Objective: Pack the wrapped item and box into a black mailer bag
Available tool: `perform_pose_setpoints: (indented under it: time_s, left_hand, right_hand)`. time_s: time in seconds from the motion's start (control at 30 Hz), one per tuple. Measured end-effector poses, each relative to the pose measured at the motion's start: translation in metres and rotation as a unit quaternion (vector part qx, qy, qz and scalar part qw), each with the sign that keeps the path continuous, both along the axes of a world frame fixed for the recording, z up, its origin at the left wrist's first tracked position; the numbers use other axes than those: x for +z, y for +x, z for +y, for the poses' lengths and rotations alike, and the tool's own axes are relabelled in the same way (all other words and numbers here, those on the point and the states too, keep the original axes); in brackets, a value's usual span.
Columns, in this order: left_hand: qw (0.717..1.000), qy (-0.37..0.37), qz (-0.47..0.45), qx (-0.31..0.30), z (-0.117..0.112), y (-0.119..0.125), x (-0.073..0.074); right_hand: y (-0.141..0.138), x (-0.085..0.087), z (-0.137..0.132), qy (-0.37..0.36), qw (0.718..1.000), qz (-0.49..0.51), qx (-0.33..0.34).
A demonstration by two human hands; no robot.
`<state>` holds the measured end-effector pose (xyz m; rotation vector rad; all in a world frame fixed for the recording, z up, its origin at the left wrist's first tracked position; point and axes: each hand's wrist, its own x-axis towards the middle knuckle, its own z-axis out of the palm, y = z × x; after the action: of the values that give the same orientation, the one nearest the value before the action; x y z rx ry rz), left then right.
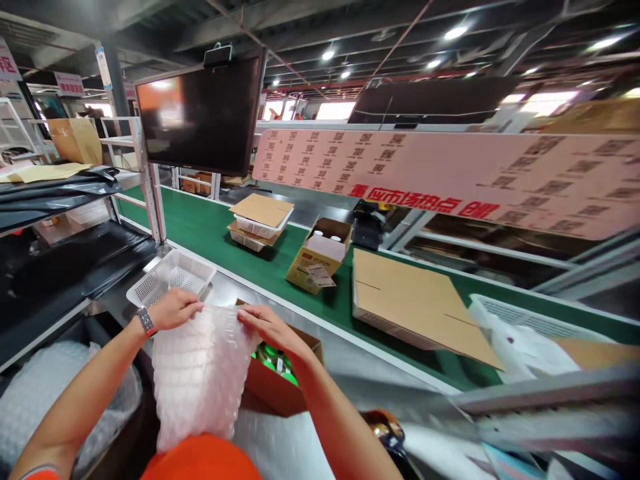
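while the wearer's orange top (200,459) shows at the bottom edge, a sheet of bubble wrap (203,373) hangs upright just in front of it, held up by both bare hands. the left hand (175,310), with a metal watch (147,321) on its wrist, has its fingers drawn in narrow, thumb and fingertips pinching the sheet's top left corner. the right hand (265,325) grips the top right corner, its fingers close together and bent over the edge; its thumb is hard to make out. the two hands are a little apart, with the sheet's top edge between them.

to the left, a heap of bubble wrap (30,397) fills a dark bin. behind the sheet and partly hidden by the right forearm, an open brown box (277,395) holds things with green caps (290,378), standing on a metal table (280,437). a white basket (143,291) lies just beyond the left hand.

farther off, a green conveyor belt (273,277) carries stacked baskets (260,231) topped with cardboard, an open yellow box (306,268) with two white-capped bottles, and a wide flat cardboard (410,293). beyond stand a dark screen (200,117) and a long pink board (435,167).
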<state>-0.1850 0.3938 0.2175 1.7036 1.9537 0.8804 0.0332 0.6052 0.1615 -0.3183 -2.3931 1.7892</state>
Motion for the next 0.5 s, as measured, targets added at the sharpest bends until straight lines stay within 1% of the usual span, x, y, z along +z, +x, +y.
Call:
perform_pose_setpoints:
  time_s: [0.13,0.27,0.37,0.5]
  left_hand:
    - [0.999,-0.015,0.018,0.030,-0.006,-0.002,0.004]
    - [0.999,-0.030,0.001,0.028,-0.006,-0.003,0.006]
    - [0.999,-0.028,-0.012,0.011,-0.005,0.001,0.006]
    - [0.999,0.011,0.038,0.003,-0.002,0.007,0.005]
  right_hand:
    - [0.012,0.011,0.000,0.013,1.000,0.012,0.009]
    - [0.027,0.020,0.002,0.016,1.000,0.014,-0.008]
    - [0.037,0.022,0.003,0.014,1.000,0.011,-0.013]
    - [0.046,0.019,0.004,0.011,0.999,0.011,-0.029]
